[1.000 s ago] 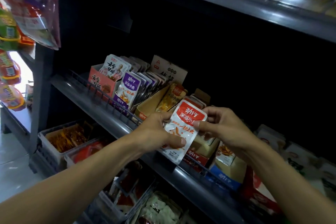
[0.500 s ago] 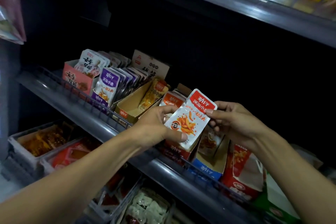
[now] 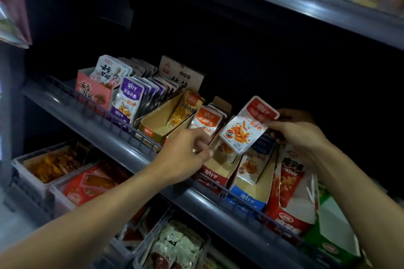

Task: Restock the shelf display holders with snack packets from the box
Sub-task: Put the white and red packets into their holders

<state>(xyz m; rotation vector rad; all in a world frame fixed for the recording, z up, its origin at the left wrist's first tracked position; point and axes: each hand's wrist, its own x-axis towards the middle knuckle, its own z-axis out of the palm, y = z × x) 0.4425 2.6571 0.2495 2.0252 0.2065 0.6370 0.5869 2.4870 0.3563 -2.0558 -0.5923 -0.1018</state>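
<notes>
The left hand point(image 3: 185, 155) has let go of the red packet point(image 3: 247, 125); its fingers now curl together, empty, at the red holder point(image 3: 209, 178). The right hand point(image 3: 299, 135) alone pinches the packet's top, tilted above that holder, ready to slot in.

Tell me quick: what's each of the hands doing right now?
Left hand: fingers curled at the orange-topped packets in their holder; whether it grips one cannot be told.
Right hand: closed on the red-topped packet, held above the holders.
</notes>
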